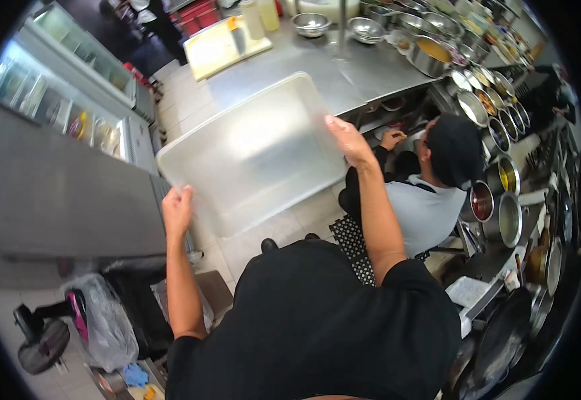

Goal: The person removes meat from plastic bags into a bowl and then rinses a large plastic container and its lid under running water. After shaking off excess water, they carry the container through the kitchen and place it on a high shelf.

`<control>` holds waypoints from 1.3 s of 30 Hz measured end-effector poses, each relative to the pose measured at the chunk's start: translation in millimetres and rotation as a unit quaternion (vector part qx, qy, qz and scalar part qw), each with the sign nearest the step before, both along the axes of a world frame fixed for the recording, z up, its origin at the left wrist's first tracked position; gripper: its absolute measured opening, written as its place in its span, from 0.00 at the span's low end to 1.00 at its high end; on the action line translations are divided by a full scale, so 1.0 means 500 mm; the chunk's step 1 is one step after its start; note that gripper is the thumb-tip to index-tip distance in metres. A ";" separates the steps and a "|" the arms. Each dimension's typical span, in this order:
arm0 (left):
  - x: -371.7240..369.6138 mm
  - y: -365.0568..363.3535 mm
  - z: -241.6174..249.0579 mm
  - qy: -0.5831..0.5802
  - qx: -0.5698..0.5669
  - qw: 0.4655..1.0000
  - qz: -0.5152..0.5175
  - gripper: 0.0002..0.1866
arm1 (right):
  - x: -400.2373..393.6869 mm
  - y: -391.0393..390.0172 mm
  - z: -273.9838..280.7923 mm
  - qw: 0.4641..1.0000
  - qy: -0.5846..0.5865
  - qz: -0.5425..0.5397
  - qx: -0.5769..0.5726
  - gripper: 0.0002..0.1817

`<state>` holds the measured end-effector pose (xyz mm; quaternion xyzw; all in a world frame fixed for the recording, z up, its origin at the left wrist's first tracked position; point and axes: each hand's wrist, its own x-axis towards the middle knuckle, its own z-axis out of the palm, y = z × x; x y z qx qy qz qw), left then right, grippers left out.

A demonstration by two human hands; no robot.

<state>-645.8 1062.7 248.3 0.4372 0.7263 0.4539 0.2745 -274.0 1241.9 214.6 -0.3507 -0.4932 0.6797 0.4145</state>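
Note:
Between my hands I hold a large translucent plastic tub (250,160) out in front of me, its corner tilted up toward the steel counter. My left hand (178,210) is closed on the tub's near left side. At its right side, my right hand (350,140) grips the edge, thumb up. The inside of the tub looks bare, though motion blurs it somewhat. Beyond its far rim lies the steel counter (284,63).
A person (424,187) in a dark cap crouches close on my right by the lower shelves. Left stand glass-door fridges (84,53). On the counter are a cutting board (210,57), metal bowls (311,25) and a pot (430,57). A black mat (354,247) lies on the floor.

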 end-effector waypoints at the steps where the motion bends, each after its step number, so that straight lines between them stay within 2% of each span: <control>1: 0.006 0.006 -0.007 0.037 0.064 0.997 0.026 0.15 | -0.005 0.000 0.000 0.997 -0.047 -0.016 0.058 0.28; 2: 0.002 0.014 -0.016 0.092 0.130 0.987 0.025 0.16 | -0.006 -0.006 -0.001 0.988 -0.098 -0.035 0.111 0.29; 4: 0.029 0.021 0.006 0.116 0.210 0.970 0.042 0.14 | -0.015 -0.025 0.036 0.987 -0.115 -0.070 0.087 0.32; 6: 0.033 0.037 0.003 0.162 0.256 0.952 0.051 0.11 | -0.013 -0.014 0.045 0.988 0.025 -0.076 -0.132 0.34; 7: 0.026 0.042 -0.004 0.160 0.258 0.952 0.046 0.11 | -0.010 -0.017 0.050 0.978 0.120 -0.032 -0.170 0.34; 8: 0.015 0.040 -0.020 0.171 0.261 0.949 0.045 0.11 | -0.008 -0.019 0.047 0.977 0.121 -0.034 -0.170 0.34; 10: -0.009 0.037 -0.060 0.187 0.261 0.946 0.051 0.12 | -0.018 -0.021 0.034 0.952 0.251 -0.046 -0.166 0.30; 12: -0.028 0.037 -0.097 0.165 0.288 0.943 0.023 0.11 | -0.017 -0.023 0.010 0.949 0.279 -0.071 -0.129 0.23; 14: -0.040 0.032 -0.127 0.220 0.317 0.922 0.023 0.10 | -0.026 -0.033 -0.002 0.949 0.290 -0.086 -0.089 0.22; 16: -0.052 0.039 -0.154 0.240 0.333 0.908 0.079 0.10 | -0.032 -0.044 0.002 0.958 0.267 -0.095 -0.039 0.23; 18: -0.036 0.044 -0.127 0.208 0.361 0.907 0.064 0.11 | -0.041 -0.045 0.015 0.947 0.306 -0.100 -0.020 0.23; 20: -0.055 0.056 -0.139 0.299 0.376 0.877 0.028 0.13 | -0.053 -0.034 0.017 0.943 0.316 -0.105 -0.006 0.23; 21: -0.057 0.054 -0.136 0.425 0.308 0.850 0.043 0.14 | -0.057 -0.027 0.017 0.938 0.327 -0.112 0.006 0.23; 22: -0.069 0.060 -0.147 0.423 0.310 0.850 0.048 0.14 | -0.060 -0.020 0.015 0.940 0.325 -0.108 0.010 0.23; 24: -0.094 0.063 -0.177 0.480 0.240 0.844 0.005 0.15 | -0.072 -0.005 0.000 0.936 0.332 -0.114 0.004 0.23; 25: -0.088 0.059 -0.193 0.479 0.236 0.845 0.019 0.15 | -0.076 0.003 -0.027 0.937 0.330 -0.114 0.002 0.24; 27: -0.064 0.066 -0.193 0.268 0.231 0.935 0.017 0.16 | -0.073 0.044 -0.115 0.900 0.419 -0.105 -0.061 0.27; 28: -0.099 0.073 -0.260 0.315 0.238 0.919 -0.007 0.21 | -0.078 0.006 -0.041 0.900 0.425 -0.080 -0.053 0.25; 29: -0.075 0.063 -0.270 0.281 0.175 0.943 0.015 0.25 | -0.053 0.039 -0.096 0.896 0.438 -0.005 -0.076 0.31; 30: -0.064 0.078 -0.293 0.306 0.267 0.914 -0.016 0.27 | -0.069 0.019 -0.043 0.903 0.404 -0.065 -0.129 0.29; 31: -0.005 0.076 -0.214 0.072 0.241 0.968 -0.019 0.27 | -0.053 0.025 -0.028 0.893 0.421 0.025 -0.159 0.26; 32: -0.014 0.103 -0.239 0.299 0.250 0.921 0.002 0.27 | -0.051 0.023 -0.006 0.879 0.399 0.042 -0.256 0.24; 33: -0.019 0.124 -0.241 0.172 0.266 0.948 -0.031 0.26 | -0.005 0.091 -0.100 0.875 0.383 0.097 -0.281 0.24; 34: -0.023 0.123 -0.232 0.338 0.210 0.917 -0.014 0.26 | 0.025 0.162 -0.194 0.852 0.417 0.159 -0.272 0.21; 35: -0.043 0.144 -0.274 0.355 0.182 0.916 -0.041 0.29 | 0.045 0.235 -0.266 0.770 0.460 0.376 -0.232 0.15; 36: -0.038 0.097 -0.213 0.463 0.043 0.883 -0.070 0.33 | 0.092 0.313 -0.369 0.959 0.247 0.110 -0.083 0.08; 37: -0.026 0.036 -0.178 0.355 0.029 0.933 -0.053 0.35 | 0.137 0.494 -0.548 0.978 0.204 0.017 0.031 0.06; 38: -0.024 -0.012 -0.171 0.242 0.032 0.969 -0.043 0.38 | 0.119 0.532 -0.555 0.982 0.164 0.057 0.069 0.08; 39: -0.041 -0.072 -0.183 0.237 0.019 0.971 -0.002 0.38 | 0.025 0.549 -0.553 0.980 0.160 0.099 0.058 0.08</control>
